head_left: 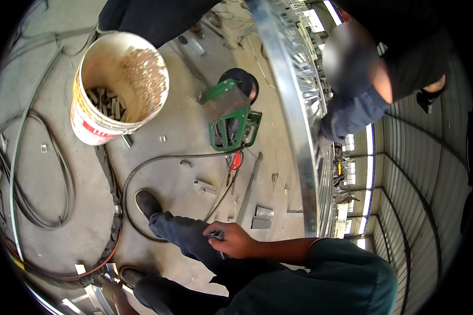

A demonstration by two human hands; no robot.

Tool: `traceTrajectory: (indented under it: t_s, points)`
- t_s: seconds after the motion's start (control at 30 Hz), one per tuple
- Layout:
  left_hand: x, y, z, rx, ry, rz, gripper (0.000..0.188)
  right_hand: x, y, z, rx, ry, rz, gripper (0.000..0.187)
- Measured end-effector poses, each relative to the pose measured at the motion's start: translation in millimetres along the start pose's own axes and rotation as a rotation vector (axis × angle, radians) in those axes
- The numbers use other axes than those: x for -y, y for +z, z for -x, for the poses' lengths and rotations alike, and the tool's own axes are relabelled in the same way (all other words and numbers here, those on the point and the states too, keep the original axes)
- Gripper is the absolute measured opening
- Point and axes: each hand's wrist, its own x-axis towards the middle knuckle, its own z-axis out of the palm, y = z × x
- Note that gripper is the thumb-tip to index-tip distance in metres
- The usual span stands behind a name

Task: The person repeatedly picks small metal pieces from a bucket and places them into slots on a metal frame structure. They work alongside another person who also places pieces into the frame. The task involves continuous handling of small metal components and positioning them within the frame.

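Note:
My right hand [229, 240] is closed around a small dark grey object [217, 235], held above my trouser leg; its kind is hard to make out. At the lower left, my left hand [111, 290] reaches down by pale metal profiles [96, 298]. It is dim and partly cut off, so its fingers do not show clearly. Beyond my shoes stands a dirty white bucket [160, 81] with several short metal pieces [108, 103] in its bottom. A green wire feeder [231, 115] with a wire spool sits on the floor to its right.
A long shiny metal beam [294, 105] runs along the right. Another person's blue sleeve [355, 113] reaches to it; dark-clothed legs [152, 18] show at the top. Cables [63, 210] coil at left, a black cable [157, 157] loops near my foot. Metal offcuts [261, 217] lie about.

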Motion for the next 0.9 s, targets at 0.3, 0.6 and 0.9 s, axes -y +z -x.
traceTrajectory:
  t_s: [0.3,0.6,0.9]
  points:
    - [55.1,-208.4,280.4,-0.323,0.62,0.403,0.058,15.7,57.3,103.3,-0.079,0.032,0.133,0.041]
    - [64.9,-483.2,701.4,-1.168,0.836,0.898,0.04,167.7,76.8,223.6,0.482,0.235,-0.746,0.077]
    - [154.2,-518.7,761.8,-1.209,1.18,1.345,0.048,214.7,-63.4,266.1,1.044,-0.55,-1.714,0.088]
